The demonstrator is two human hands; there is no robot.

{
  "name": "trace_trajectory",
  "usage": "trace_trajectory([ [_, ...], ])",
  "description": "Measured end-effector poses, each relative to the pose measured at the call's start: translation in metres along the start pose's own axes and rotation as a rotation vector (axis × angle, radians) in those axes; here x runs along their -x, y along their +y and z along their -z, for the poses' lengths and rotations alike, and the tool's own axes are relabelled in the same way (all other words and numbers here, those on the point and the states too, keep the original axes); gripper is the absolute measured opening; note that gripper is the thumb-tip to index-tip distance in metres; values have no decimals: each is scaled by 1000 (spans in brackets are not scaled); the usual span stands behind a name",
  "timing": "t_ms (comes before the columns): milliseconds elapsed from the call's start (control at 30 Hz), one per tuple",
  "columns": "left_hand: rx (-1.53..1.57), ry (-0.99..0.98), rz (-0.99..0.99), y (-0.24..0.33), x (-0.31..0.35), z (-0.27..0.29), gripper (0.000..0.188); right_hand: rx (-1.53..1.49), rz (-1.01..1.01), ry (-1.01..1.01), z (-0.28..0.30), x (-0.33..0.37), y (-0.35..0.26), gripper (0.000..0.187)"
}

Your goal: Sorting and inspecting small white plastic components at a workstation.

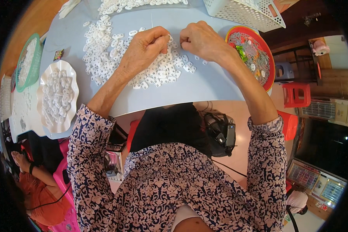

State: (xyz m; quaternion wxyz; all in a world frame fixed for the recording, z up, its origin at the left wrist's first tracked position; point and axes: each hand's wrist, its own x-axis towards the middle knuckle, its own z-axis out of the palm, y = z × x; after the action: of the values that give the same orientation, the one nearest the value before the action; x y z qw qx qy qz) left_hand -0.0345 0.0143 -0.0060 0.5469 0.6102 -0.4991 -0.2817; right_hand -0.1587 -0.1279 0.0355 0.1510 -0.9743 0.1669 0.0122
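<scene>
Both my hands are raised over a table [216,83] strewn with small white oval plastic pieces [158,73], several showing two dark holes. My left hand [152,42] is closed in a pinch above the middle of the pile; a bit of white shows at its fingertips, too small to name. Just to its right, with a gap between them, my right hand [203,40] curls its fingers inward. Whatever it may hold is hidden. Beside my right wrist stands a red-rimmed bowl [272,62] containing tangled grey strings, a green scrap and some white pieces.
A scalloped white dish [76,94] full of the white pieces stands at the left, near a green basket [38,58]. At the far right is a white perforated basket [255,19]. A small wrapper [58,54] lies at the left. Another person [42,189] sits lower left.
</scene>
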Motion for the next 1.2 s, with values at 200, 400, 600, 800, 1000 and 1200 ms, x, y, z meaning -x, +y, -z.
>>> trace_trajectory([
  [200, -6, -50, 66, 4, 1, 4, 18, -138, 116, 71, 1, 4, 13, 14],
  [400, -6, -53, 57, 4, 1, 3, 18, -144, 14, 82, 2, 7, 9, 15],
  [600, -3, -14, 7, 0, 0, 1, 18, 7, -2, 98, -5, 3, -3, 12],
  [800, 2, -34, 8, 2, -1, 3, 18, 62, 26, 86, -6, 7, -4, 11],
  [1000, 50, 5, 10, 1, -2, 2, 18, -22, -103, 131, -13, 10, -8, 17],
  [1200, 154, 20, 52, 4, -3, 6, 21, -625, -115, 328, -20, 9, -10, 12],
])
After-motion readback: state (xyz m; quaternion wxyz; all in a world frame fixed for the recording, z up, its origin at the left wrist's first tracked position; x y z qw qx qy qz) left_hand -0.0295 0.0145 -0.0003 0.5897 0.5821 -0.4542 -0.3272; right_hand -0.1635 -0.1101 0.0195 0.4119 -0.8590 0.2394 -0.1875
